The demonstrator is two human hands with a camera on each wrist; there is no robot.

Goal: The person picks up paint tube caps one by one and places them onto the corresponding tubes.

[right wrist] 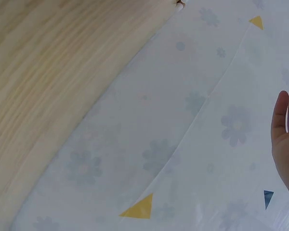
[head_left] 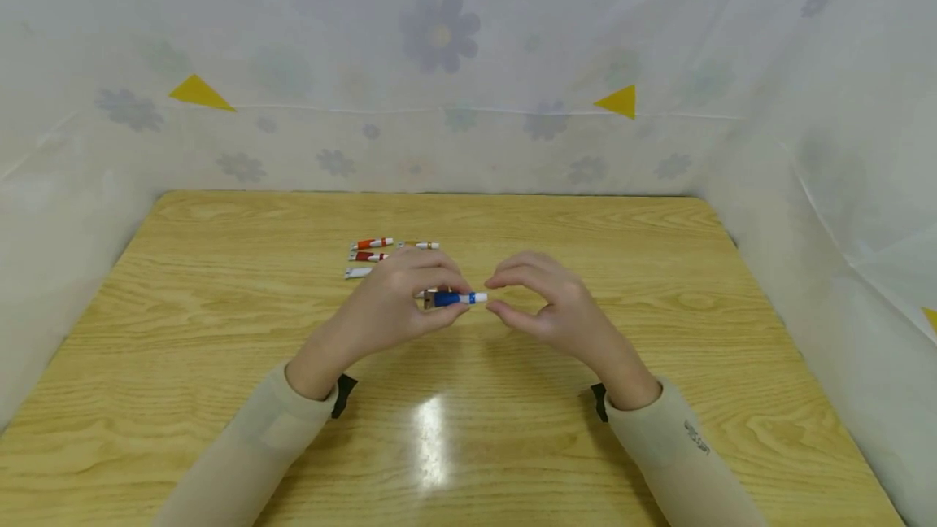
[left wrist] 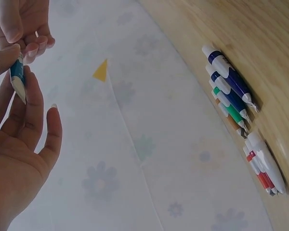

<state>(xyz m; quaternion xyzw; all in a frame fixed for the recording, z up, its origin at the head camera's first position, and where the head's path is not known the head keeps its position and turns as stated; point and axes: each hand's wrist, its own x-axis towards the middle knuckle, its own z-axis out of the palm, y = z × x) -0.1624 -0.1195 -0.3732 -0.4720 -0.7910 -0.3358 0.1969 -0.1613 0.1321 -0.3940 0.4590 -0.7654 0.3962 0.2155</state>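
1. The desk (head_left: 220,307) filled the lower frame.
2. My left hand (head_left: 398,299) gripped the blue pen (head_left: 455,298) at centre; my right hand (head_left: 545,303) pinched its white end.
3. The other pens (head_left: 369,254), upper left of centre, lay untouched; I judged assembly barely begun.

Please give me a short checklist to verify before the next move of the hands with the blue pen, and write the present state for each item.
1. Left hand holds the blue pen between thumb and fingers: ok.
2. Right hand has its fingertips at the pen's white end: ok; whether they truly pinch it: cannot tell.
3. Pen is lifted off the wooden table: ok.
4. Other pens lie in a row on the table, apart from both hands: ok.
5. Whether the white end is a cap, and whether it is loose or seated: cannot tell.
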